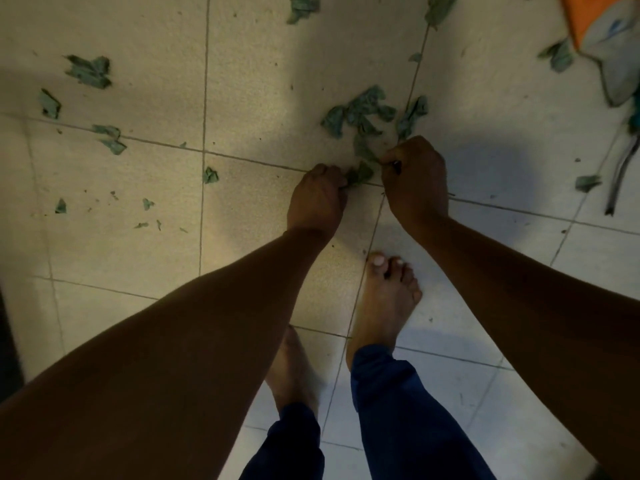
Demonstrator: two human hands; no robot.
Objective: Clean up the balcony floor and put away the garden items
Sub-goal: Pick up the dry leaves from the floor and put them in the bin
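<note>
Nearest to me are my two bare feet on the pale floor (450, 393), the right foot (384, 303) ahead of the left foot (294, 368), with dark blue trouser legs (398, 410) below them. Both forearms reach down and forward over the tiles.

My left hand (317, 199) is at the floor just beyond my toes, its fingers curled and pinching the near end of a green leaf (360, 174) that lies on a grout line. My right hand (414, 178) is just beside it on the other side of the same leaf, fingers curled tight; something thin and dark shows at the knuckles, and I cannot tell whether it is a stem or something else. Whether those fingers grip the leaf itself is hidden by the back of the hand.

Just past both hands lies a clump of leaves (363, 112), crumpled and touching one another, with one more piece (412, 116) beside it on the right.

To the left, loose scraps are scattered well apart over the tiles: a small one (210, 175) near my left hand, tiny bits (148, 204) further left, then larger pieces (90, 71) towards the far left.

On the right, a single leaf (587, 182) lies near a thin dark stalk (620, 178). At the far right corner sits a blurred orange and grey thing (602, 32) that I cannot identify, with another leaf (557, 55) touching its edge. More leaves (301, 6) lie at the far edge.
</note>
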